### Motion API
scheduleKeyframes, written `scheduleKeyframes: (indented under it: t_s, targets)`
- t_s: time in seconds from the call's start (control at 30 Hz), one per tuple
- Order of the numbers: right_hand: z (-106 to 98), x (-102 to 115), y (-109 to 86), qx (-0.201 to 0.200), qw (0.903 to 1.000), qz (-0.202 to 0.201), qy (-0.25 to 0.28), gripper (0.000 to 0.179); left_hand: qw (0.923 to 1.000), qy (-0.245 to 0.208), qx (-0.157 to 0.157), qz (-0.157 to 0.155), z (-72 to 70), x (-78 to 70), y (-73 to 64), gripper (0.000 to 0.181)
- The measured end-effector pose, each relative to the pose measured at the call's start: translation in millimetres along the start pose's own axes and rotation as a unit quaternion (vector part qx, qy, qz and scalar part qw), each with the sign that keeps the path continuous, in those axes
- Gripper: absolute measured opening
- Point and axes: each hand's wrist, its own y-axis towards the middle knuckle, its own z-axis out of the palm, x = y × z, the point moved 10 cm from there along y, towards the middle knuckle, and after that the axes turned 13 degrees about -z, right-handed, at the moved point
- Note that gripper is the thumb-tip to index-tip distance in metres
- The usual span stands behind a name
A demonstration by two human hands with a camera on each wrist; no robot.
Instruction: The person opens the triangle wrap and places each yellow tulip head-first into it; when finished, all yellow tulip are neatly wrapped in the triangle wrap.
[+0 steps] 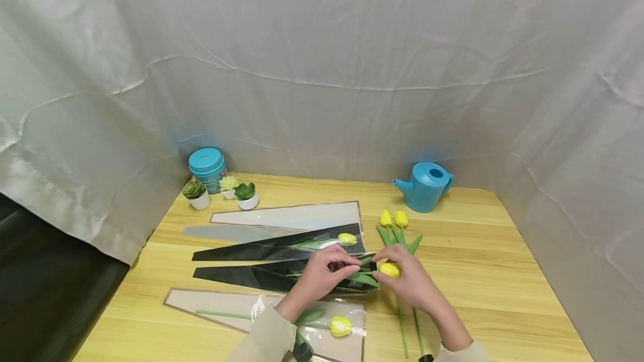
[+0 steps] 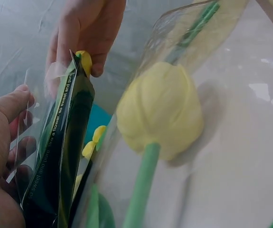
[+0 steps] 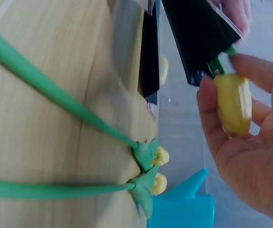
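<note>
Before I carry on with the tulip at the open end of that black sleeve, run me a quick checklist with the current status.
1. Tulip secured: ok. The right hand pinches the tulip close to its yellow head.
2. Sleeve steadied: ok. The left hand holds the clear film of the nearer black sleeve.
3. Flower head inside: not ok. It is outside the sleeve's mouth.
4. Stem end lined up with the narrow tip: cannot tell; its end is hard to make out.
5. Watering can out of the way: ok. It stands upright at the back, apart from both hands.
</note>
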Motion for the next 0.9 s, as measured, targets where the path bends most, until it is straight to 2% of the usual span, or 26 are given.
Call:
scheduleKeyframes:
  t_s: [0.2, 0.37, 0.67, 0.9]
  targets:
    - [-7, -16, -14.3, -0.007, 0.9924, 0.044, 0.114, 0.038, 1.0000, 0.002, -0.001, -0.003, -1.9, 0.1, 0.0, 0.012]
    - [-11, -22, -22.2, -0.016, 0.9838, 0.056, 0.170, 0.040, 1.0000, 0.002, -0.002, -0.005, -3.1, 1.1, -0.1, 0.012]
    - [-14, -29, -25.6, -0.033, 0.9789, 0.087, 0.182, 0.041, 1.0000, 0.004, -0.001, -0.004, -2.0, 1.5, 0.1, 0.012]
    - [-9, -27, -22.2, -0.039, 0.9786, 0.072, 0.189, 0.036, 0.9999, 0.010, -0.002, -0.008, -2.2, 0.6, 0.3, 0.011]
